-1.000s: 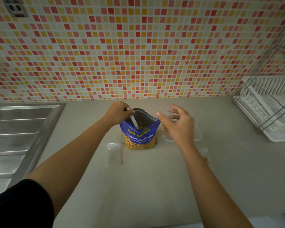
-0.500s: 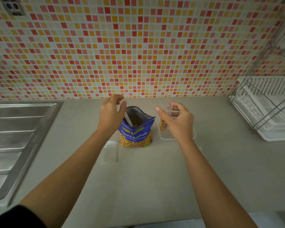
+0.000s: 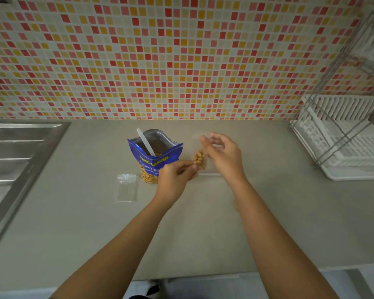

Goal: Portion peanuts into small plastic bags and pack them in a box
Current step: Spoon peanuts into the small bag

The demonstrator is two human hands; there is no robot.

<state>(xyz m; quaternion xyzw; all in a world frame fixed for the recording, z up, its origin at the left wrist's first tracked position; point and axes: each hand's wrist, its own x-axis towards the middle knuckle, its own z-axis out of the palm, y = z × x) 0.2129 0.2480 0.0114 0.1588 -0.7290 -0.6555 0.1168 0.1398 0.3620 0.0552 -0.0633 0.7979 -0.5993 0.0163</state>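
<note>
Pinch grip, two hands, on one item: small plastic bag, clear, part-filled with peanuts, held in the air above the countertop, just right of the peanut pouch.

- Left hand: fingers curled, thumb and forefinger pinching the lower edge of the bag, beside the nuts. The hand overlaps the front lower right corner of the pouch.
- Right hand: thumb and fingertips nipping the upper part of the bag, remaining fingers loosely curved. The top of the bag is blurred, so the exact contact is hard to make out.
- Peanut pouch: blue, yellow lettering, upright on the countertop, mouth open, silver lining showing. A clear window low on its front shows nuts.
- Plastic spoon: white, standing tilted in the pouch mouth, handle leaning to the left rear.
- Empty bags: clear, lying flat on the countertop, just left of the pouch base.
- Clear box: faint front edge only, on the countertop under and behind the right hand; its contents cannot be made out.
- Sink drainboard: stainless steel, ribbed, far left.
- Dish rack: white plastic with wire frame, far right, well apart from the work.
- Mosaic wall tiles: red, orange, yellow and cream, behind the countertop.
</note>
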